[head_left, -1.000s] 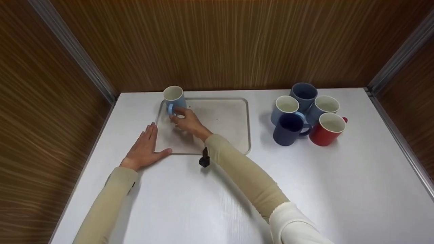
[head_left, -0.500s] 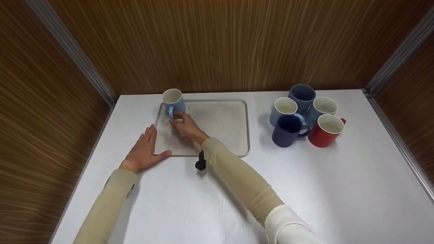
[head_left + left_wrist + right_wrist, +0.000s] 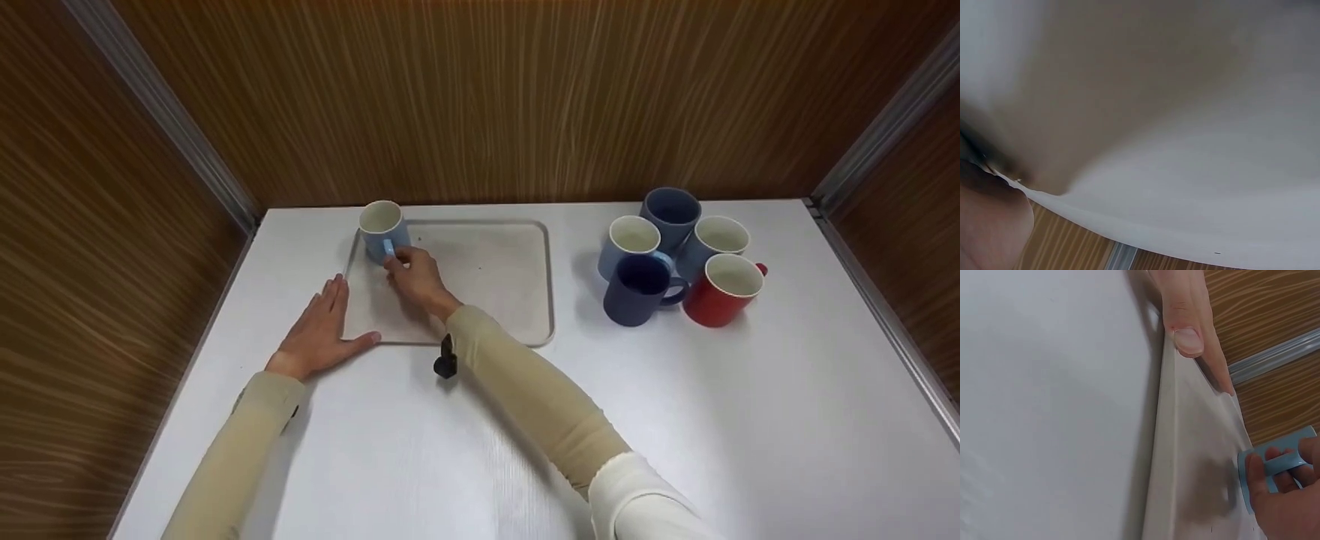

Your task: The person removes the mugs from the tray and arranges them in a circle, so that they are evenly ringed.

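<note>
At the back left corner of a pale rectangular tray (image 3: 487,292) stands a light blue mug (image 3: 375,244) with a cream inside, upright. The thumb and fingers of my right hand (image 3: 421,281) pinch its handle; in the right wrist view they curl around the handle beside the blue mug wall (image 3: 1246,486). My left hand (image 3: 315,336) lies with straight fingers along the tray's front left corner, thumb at the front rim. Seen from the right wrist, the left thumb (image 3: 1184,318) rests at the tray rim (image 3: 1165,439). The left wrist view is mostly blurred surface.
To the right on the white table (image 3: 390,450) several mugs stand close together: a dark navy one (image 3: 630,300), a red one (image 3: 716,300), a light blue one (image 3: 613,259) and greyish blue ones behind. Wood-patterned panels (image 3: 480,105) wall the back and sides.
The light blue mug's handle has swung a little to the right, and the mug has shifted slightly toward the front. My right fingers have closed in on the handle. The left hand stays put.
</note>
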Demonstrator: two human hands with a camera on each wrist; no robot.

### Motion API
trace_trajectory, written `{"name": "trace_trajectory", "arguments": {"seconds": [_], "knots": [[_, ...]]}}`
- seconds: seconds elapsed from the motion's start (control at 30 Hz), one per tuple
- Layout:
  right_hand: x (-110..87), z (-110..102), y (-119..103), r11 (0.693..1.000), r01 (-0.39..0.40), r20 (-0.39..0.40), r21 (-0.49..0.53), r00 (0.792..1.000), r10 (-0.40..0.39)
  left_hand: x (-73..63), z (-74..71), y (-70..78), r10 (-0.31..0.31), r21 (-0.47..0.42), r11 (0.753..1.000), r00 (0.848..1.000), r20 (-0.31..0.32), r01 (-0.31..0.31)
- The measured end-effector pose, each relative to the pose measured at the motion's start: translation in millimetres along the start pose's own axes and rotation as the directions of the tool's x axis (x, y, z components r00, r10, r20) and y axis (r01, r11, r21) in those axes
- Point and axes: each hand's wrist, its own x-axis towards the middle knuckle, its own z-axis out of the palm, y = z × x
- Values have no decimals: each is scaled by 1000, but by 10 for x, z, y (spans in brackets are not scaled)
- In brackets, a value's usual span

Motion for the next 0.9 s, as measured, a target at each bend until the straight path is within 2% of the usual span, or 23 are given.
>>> {"name": "trace_trajectory", "arguments": {"seconds": [0.17, 0.4, 0.57, 0.7, 0.9], "knots": [[-27, -63, 13, 999, 31, -29, -22, 999, -32, 35, 0, 19, 12, -6, 1000, 1000, 0, -12], [-80, -197, 2, 999, 39, 8, -35, 999, -39, 68, 16, 4, 0, 11, 1000, 1000, 28, 0], [-129, -339, -72, 998, 44, 15, 35, 999, -45, 64, -21, -11, -4, 1, 1000, 1000, 24, 4], [-201, -490, -123, 995, 66, 56, 75, 996, -70, 63, -25, -53, -11, 11, 1000, 1000, 25, 10], [-365, -829, -135, 991, 122, 103, 63, 987, -128, 76, -10, -67, -13, 17, 1000, 1000, 24, 13]]}}
